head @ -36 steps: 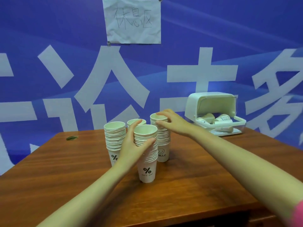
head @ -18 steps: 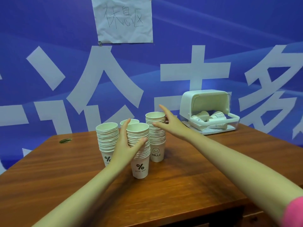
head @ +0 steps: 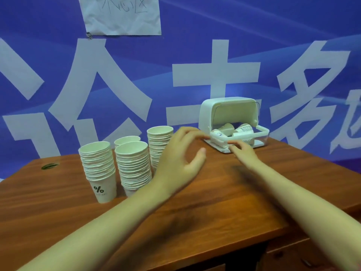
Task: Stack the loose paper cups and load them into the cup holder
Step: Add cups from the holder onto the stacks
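Note:
Several stacks of white paper cups stand on the wooden table (head: pixel 224 202): a front-left stack (head: pixel 98 169) with a % mark, a middle stack (head: pixel 133 165), a back stack (head: pixel 127 140) mostly hidden, and a taller right stack (head: pixel 159 141). The white cup holder (head: pixel 230 114) stands at the back right, lid up, with loose cups (head: pixel 232 132) lying in its clear tray. My left hand (head: pixel 179 161) hovers to the right of the stacks, fingers spread, holding nothing. My right hand (head: pixel 244 151) reaches just in front of the holder's tray, fingers extended and blurred.
A blue banner wall with large white characters and a taped paper sheet (head: pixel 122 14) stands right behind the table. A small cable hole (head: pixel 49 165) sits at the table's back left. The table's right edge drops off near the holder.
My left hand has let go of the middle cup stack and moved right. My right hand has left the tall stack and travelled to the holder's tray. The camera has moved closer.

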Tool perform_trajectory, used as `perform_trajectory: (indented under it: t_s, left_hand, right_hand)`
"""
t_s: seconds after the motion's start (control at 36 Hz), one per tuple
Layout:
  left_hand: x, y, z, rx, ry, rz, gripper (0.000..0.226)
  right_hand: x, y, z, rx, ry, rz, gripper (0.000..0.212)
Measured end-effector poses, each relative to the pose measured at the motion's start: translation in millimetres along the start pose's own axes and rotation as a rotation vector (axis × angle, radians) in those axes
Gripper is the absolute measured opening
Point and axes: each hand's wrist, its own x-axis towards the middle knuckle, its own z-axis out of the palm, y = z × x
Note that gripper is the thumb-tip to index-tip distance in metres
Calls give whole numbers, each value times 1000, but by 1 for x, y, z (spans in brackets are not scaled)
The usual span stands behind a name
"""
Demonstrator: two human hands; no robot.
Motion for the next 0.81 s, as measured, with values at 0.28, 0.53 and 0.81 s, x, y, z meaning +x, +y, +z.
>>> perform_trajectory:
  t_s: [0.28, 0.53, 0.81]
  left_hand:
    - [77, -66, 153, -98, -144, -536, 27]
    - [113, -155, 226, -32, -86, -725, 35]
    - [83, -194, 266, -105, 59, -734, 36]
  right_hand:
    - [81, 32, -73, -186, 126, 35, 31]
    - [170, 60, -79, -424, -63, 59, 27]
    - [210, 57, -72, -529, -477, 348, 43]
